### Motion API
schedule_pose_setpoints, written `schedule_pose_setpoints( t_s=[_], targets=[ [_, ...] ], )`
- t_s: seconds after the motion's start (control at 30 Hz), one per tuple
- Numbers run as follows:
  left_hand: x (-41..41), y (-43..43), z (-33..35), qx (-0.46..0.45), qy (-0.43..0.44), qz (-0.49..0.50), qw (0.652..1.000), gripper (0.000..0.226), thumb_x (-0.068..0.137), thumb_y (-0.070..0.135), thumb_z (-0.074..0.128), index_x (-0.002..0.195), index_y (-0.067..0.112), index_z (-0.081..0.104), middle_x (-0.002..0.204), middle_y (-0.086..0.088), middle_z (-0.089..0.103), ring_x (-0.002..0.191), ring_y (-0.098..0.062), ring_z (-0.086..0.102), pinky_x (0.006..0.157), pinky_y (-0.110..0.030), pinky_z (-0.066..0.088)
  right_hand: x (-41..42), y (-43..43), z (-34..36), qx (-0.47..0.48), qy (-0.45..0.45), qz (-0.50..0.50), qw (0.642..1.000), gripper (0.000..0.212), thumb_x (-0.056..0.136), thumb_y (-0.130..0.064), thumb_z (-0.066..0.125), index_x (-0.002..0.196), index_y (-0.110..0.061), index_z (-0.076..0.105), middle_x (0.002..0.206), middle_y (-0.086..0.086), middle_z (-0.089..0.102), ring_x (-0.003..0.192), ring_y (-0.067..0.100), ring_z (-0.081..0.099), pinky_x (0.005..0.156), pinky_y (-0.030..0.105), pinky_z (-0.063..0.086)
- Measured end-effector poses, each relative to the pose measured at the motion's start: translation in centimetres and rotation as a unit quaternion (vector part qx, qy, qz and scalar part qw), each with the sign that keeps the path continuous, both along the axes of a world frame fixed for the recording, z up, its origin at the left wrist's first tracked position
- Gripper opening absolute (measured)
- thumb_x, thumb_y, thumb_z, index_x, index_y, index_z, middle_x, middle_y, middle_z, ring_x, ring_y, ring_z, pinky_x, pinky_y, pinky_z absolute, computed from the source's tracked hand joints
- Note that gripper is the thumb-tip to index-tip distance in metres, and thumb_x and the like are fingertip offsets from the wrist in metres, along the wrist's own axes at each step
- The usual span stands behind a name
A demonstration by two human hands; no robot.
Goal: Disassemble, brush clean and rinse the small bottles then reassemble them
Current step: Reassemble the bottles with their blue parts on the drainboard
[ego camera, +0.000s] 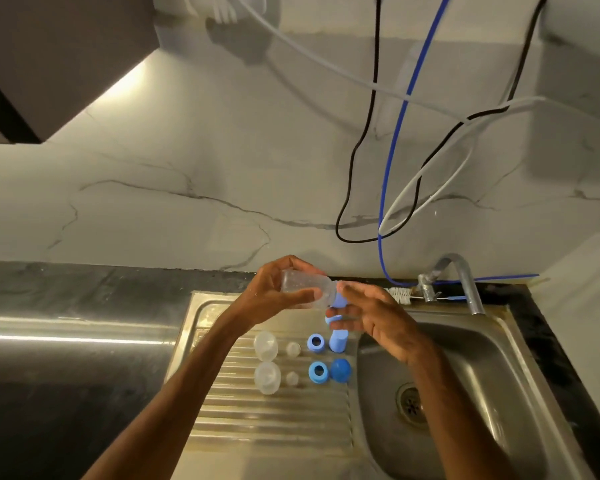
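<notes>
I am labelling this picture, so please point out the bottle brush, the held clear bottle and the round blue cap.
bottle brush (398,292): head view, on its white bristles.
clear bottle (307,281): head view, on its transparent body.
round blue cap (341,369): head view, on its domed top.

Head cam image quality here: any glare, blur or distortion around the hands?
Head view: a glare streak runs along the steel counter; the right hand is slightly motion-blurred at the fingers, while the left hand and clear bottle are sharper; the clear parts on the drainboard are low in contrast; there is wide-angle stretching toward the frame edges.
</notes>
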State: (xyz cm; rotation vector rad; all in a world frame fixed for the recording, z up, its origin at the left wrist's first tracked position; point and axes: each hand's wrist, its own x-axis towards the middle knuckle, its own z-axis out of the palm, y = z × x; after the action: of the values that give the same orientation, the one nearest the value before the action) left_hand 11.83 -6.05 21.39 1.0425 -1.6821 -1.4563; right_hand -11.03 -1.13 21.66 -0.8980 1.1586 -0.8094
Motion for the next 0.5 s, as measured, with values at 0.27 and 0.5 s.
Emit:
schedule_pose_setpoints(
  t_s=[0.27,0.5],
  targets=[
    [0.3,-2.0,1.4,-0.076,-0.158,-0.123,0.977,0.054,0.079,0.021,0.088,0.126,0.020,0.063,0.115,0.009,0.070,0.106,-0.001,0.066,0.090,-0.018,0.054,0.5,-1.8,-1.6,0.140,-0.007,-0.023,0.990,0.064,0.083,-0.059,0.068,0.107,0.000,0.071,0.077,0.017,0.066,0.045,0.011,0.049,0.040,0.016,0.041],
    [-1.1,-5.4,-0.5,-0.096,-0.403,-0.235,0.879,0.070,0.089,0.044,0.077,0.149,0.027,0.045,0.142,0.002,0.059,0.124,-0.020,0.057,0.099,-0.029,0.045,0.9,-3.0,-2.4,-0.147,0.145,-0.009,0.978,0.035,0.084,-0.020,0.082,0.116,-0.009,0.073,0.098,0.010,0.077,0.085,0.027,0.076,0.071,0.034,0.063]
  ],
)
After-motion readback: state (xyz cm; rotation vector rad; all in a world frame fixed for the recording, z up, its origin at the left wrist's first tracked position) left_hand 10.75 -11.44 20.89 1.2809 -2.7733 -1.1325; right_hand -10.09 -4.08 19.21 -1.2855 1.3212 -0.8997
